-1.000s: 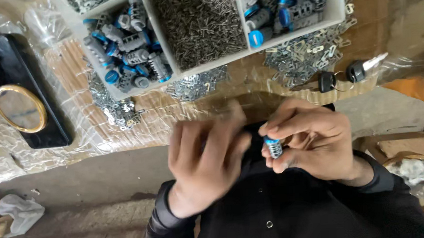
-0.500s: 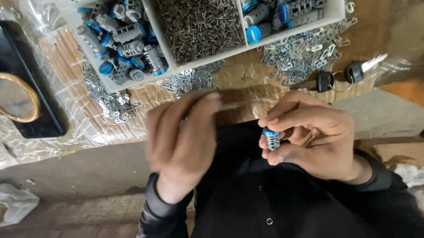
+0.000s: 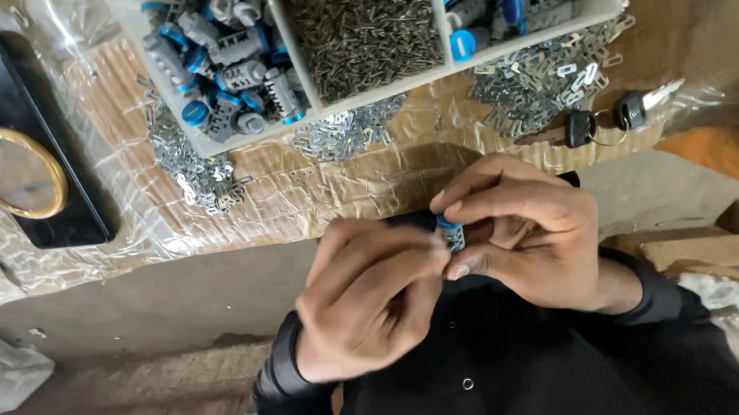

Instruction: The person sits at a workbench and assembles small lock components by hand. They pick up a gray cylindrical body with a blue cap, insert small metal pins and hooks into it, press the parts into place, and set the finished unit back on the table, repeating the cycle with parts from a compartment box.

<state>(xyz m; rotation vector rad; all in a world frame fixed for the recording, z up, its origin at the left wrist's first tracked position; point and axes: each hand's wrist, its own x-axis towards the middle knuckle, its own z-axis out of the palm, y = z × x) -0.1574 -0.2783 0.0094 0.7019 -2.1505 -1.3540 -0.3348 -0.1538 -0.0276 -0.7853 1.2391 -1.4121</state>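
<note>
While the white three-compartment plastic tray (image 3: 293, 75) runs off the top of the frame, its counts stay hidden: grey blue-capped cylinders fill both outer bins, small metal pins the middle. Two black-headed keys (image 3: 608, 118) lie at upper right. At centre, the right hand (image 3: 525, 241) pinches one small grey blue-capped cylinder (image 3: 451, 231) between thumb and fingers; the left hand (image 3: 371, 297), fingers curled closed, touches it, its grip unclear.

Small grey metal cylinder with a blue cap (image 3: 450, 231), ridged side showing, blue end up, pinched upright between fingertips of both hands, held close above the dark shirt, mostly hidden
</note>
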